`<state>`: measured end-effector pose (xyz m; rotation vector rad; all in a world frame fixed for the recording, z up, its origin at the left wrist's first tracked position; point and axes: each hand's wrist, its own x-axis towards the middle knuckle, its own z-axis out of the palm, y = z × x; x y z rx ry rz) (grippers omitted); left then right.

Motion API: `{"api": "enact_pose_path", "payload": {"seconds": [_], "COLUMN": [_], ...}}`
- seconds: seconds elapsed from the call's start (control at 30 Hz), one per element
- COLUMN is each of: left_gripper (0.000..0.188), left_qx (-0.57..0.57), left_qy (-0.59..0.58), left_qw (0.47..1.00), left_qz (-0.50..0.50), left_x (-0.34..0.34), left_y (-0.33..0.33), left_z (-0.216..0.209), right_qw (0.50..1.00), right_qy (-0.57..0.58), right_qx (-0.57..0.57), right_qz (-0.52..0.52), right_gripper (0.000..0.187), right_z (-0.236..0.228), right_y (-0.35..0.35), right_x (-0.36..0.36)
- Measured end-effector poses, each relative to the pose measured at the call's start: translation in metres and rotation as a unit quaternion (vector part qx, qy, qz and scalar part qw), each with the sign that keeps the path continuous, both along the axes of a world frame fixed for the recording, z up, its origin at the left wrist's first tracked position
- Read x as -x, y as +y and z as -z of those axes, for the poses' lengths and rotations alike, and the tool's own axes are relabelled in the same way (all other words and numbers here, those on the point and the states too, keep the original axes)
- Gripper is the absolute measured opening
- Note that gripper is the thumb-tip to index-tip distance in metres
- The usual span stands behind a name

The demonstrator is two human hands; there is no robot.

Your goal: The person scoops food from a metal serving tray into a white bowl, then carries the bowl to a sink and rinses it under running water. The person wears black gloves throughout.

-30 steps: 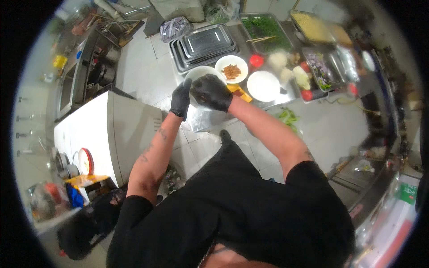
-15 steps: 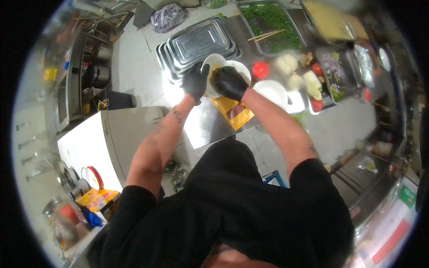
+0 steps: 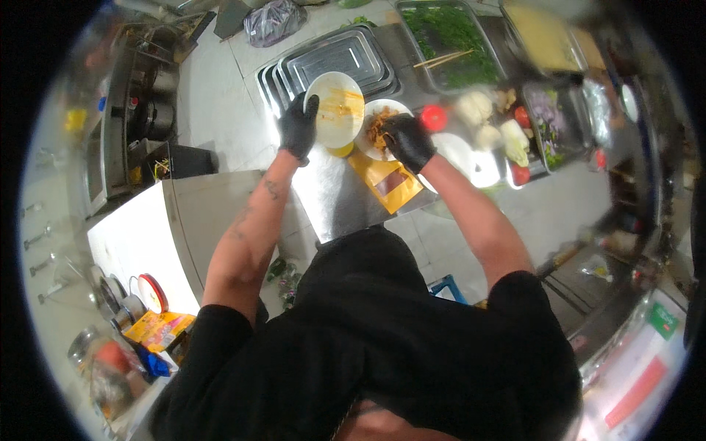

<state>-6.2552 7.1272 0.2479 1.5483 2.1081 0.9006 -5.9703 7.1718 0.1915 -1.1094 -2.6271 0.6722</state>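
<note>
My left hand point(image 3: 296, 134), in a black glove, grips the left rim of a white bowl point(image 3: 323, 92), thumb over the edge. The bowl is tilted toward me, and orange-yellow smears line its inside. To its right, a second white bowl point(image 3: 373, 151) holds brown shredded food point(image 3: 379, 126). My black-gloved right hand point(image 3: 412, 141) is over that bowl's right side, fingers bunched at the food; what they hold, if anything, is hidden. An orange-yellow packet point(image 3: 371, 176) with a dark window lies on the metal table point(image 3: 323, 198) below the bowls.
Stacked metal trays point(image 3: 334, 59) stand behind the bowls. A tray of green leaves point(image 3: 441, 37) with chopsticks point(image 3: 444, 59) is farther back. At right are a red round item point(image 3: 433, 117), white plates point(image 3: 450, 158), vegetables point(image 3: 474, 106) and a tray of purple pieces point(image 3: 548, 117).
My hands were together over the tilted bowl. The left has drawn it leftward, showing its smeared inside; the right has moved right and down to the bowl of shredded food.
</note>
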Motion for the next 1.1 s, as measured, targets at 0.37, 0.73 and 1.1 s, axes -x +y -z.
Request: {"api": "enact_pose_path", "payload": {"seconds": [0.37,0.73,1.1], "left_gripper": [0.063,0.057,0.060], "left_qx": [0.000,0.089,-0.145], "left_qy": [-0.631,-0.599,-0.657], "left_qw": [0.752,0.767,0.659], "left_qz": [-0.189,-0.214,-0.336], "left_x": [0.107,0.294,0.471], "left_y": [-0.121,-0.214,-0.199], "left_z": [0.030,0.072,-0.014], "right_qw": [0.580,0.710,0.598], "right_qy": [0.534,0.393,0.303], "right_qx": [0.493,0.566,0.730], "right_qz": [0.368,0.144,0.130], "right_gripper": [0.034,0.031,0.033], "right_z": [-0.022,-0.075,-0.117], "right_y": [-0.014,-0.122,-0.095], "right_x": [0.098,0.441,0.655]}}
